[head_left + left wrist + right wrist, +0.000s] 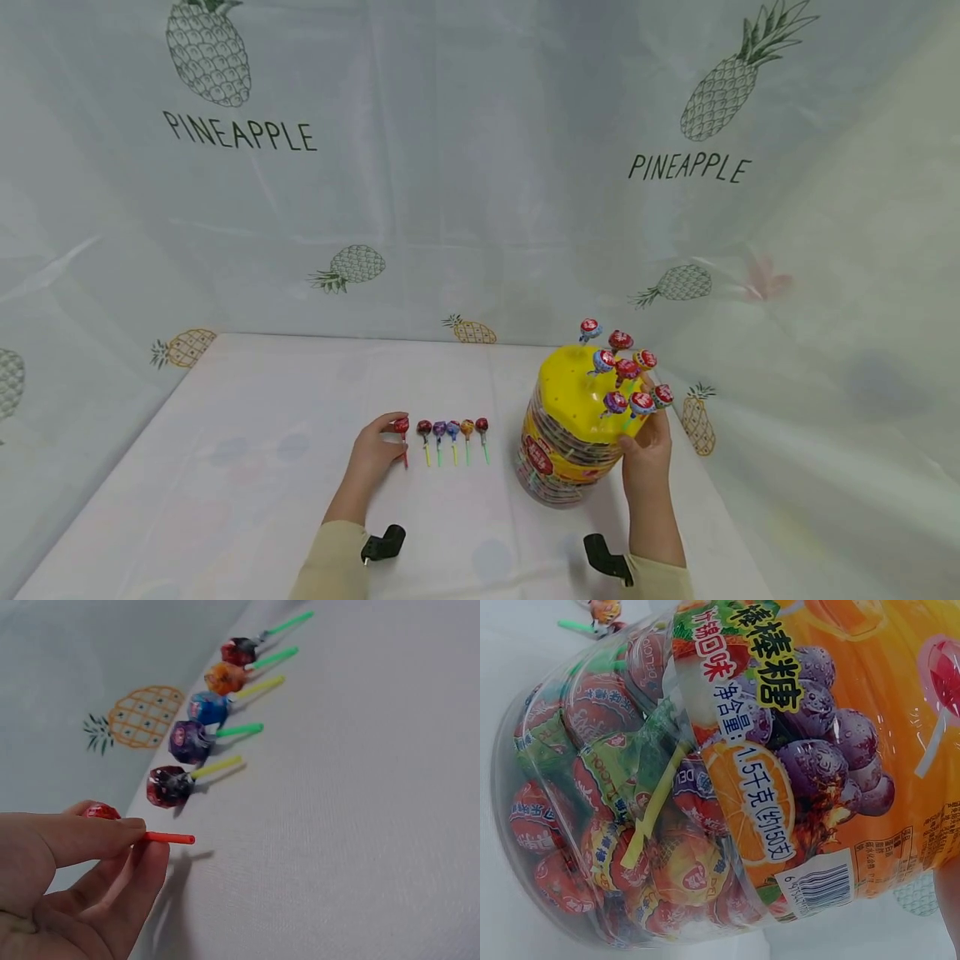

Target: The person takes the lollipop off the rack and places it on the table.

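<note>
My left hand (371, 457) pinches a red lollipop (402, 426) between thumb and fingers at the left end of a row of lollipops. In the left wrist view its red stick (174, 838) juts from the fingertips, with a shadow on the cloth below. The row holds several wrapped lollipops, one of them purple (190, 742), with green or yellow sticks. On the right, my right hand (647, 454) grips the upper side of a clear lollipop jar (538, 454). Several lollipops (627, 371) stand upright in its yellow lid (566, 392). Wrapped lollipops (604, 772) fill the jar.
A white cloth (262, 500) covers the table. Behind it and at the sides hangs a pale curtain (480, 192) printed with pineapples. Black wrist mounts (384, 543) sit at both sleeves. The jar stands near the table's right side.
</note>
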The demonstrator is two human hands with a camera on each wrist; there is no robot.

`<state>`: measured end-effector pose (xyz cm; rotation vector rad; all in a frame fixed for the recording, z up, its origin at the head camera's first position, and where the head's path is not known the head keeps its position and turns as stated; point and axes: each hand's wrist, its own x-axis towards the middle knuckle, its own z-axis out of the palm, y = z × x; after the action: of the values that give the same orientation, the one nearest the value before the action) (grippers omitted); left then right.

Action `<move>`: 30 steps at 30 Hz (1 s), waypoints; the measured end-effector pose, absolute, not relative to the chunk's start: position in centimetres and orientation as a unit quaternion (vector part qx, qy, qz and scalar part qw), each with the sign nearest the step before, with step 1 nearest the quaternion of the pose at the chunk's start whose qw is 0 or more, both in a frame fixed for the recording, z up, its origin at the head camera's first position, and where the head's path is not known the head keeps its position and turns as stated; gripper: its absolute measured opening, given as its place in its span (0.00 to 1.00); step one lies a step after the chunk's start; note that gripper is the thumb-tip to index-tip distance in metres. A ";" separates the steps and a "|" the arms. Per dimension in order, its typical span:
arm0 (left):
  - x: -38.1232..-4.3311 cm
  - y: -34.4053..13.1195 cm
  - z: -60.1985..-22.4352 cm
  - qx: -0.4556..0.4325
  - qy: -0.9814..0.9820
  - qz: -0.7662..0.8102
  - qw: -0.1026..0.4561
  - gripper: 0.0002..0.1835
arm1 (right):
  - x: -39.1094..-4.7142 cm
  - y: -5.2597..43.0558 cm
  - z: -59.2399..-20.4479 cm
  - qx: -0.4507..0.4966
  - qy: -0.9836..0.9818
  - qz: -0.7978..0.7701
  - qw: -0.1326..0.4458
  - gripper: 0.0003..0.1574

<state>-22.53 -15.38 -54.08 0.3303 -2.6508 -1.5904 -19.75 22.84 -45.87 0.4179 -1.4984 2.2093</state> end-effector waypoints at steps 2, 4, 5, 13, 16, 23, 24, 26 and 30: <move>-22.8 -15.4 -54.2 0.095 -0.862 -0.498 0.013 0.29 | -19.7 22.8 -45.8 0.147 -0.542 0.798 0.218 0.47; -23.0 -15.5 -54.3 0.084 -0.870 -0.485 0.009 0.28 | -19.7 22.7 -45.7 0.146 -0.542 0.799 0.215 0.46; -23.1 -15.5 -54.4 0.077 -0.875 -0.479 0.008 0.28 | -19.6 22.7 -45.7 0.144 -0.544 0.799 0.214 0.46; -23.8 -15.8 -54.6 0.057 -0.881 -0.470 -0.017 0.30 | -19.5 22.7 -45.4 0.133 -0.546 0.801 0.208 0.43; -23.9 -15.8 -54.5 0.054 -0.885 -0.462 -0.023 0.31 | -19.5 22.7 -45.5 0.134 -0.547 0.799 0.211 0.44; -23.9 -15.7 -54.7 0.067 -0.888 -0.453 -0.039 0.30 | -19.7 22.8 -45.8 0.135 -0.549 0.797 0.210 0.44; -24.0 -15.7 -54.7 0.067 -0.888 -0.453 -0.039 0.30 | -19.7 22.9 -45.8 0.134 -0.549 0.798 0.210 0.44; -24.0 -15.8 -54.7 0.062 -0.889 -0.451 -0.041 0.30 | -19.7 22.9 -45.9 0.136 -0.547 0.798 0.211 0.45; -24.1 -15.7 -54.6 0.045 -0.896 -0.440 -0.040 0.29 | -19.7 22.9 -45.9 0.141 -0.546 0.797 0.215 0.47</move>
<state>-24.12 -15.74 -54.64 0.1447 -2.8888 -1.4195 -19.73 22.88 -45.92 0.3907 -1.5149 2.2110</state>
